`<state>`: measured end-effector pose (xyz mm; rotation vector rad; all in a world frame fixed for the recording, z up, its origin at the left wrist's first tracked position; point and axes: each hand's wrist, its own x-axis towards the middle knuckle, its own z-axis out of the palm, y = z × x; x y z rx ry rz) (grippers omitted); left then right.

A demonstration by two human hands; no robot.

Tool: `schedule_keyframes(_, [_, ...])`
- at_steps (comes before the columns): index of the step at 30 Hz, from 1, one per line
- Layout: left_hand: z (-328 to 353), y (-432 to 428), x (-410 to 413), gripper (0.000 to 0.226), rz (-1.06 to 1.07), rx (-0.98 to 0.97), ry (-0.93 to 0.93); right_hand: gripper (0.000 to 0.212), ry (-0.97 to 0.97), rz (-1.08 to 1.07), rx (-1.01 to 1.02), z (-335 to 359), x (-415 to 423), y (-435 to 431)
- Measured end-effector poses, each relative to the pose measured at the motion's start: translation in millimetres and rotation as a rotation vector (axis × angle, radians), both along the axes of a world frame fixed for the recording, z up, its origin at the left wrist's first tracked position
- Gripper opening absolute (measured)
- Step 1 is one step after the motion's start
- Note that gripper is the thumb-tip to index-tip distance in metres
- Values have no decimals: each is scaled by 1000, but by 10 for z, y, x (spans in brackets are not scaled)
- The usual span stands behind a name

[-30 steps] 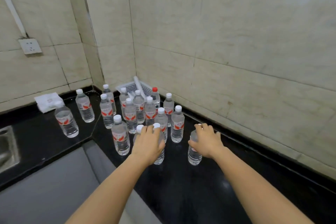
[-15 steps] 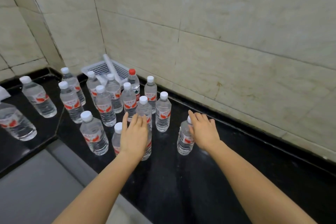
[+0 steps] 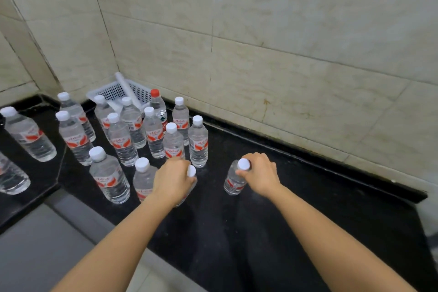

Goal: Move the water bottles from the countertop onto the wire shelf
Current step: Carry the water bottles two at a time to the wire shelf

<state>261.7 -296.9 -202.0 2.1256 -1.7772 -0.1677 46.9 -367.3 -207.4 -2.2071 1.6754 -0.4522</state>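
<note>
Presently two water bottles are held at the neck: the left hand is curled round the near bottle, the right hand round the separate bottle (both apparently standing on the black tabletop). Each grip is wrapped just under a white cap. A straight vertical lift is advised, so the neighbouring bottles are not knocked. Wire shelf: not in view.

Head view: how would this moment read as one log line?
left hand: grips near bottle | right hand: grips lone bottle by its neck | both: on countertop | shelf: not in view
</note>
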Motion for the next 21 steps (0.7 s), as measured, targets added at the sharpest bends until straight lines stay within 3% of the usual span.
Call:
schedule_keyframes(8, [272,85,-611,19,-179,40,136,15,-114,125,129,485,-987,353])
schedule_keyframes(15, [911,130,-2037,15,-497,-50,331,17,-156,13,73,1203,-2388,1014])
schedule_keyframes(21, [1423,209,-3568,21,-708,-135,506,27,-246,-107,-109,1885,-3839,1473])
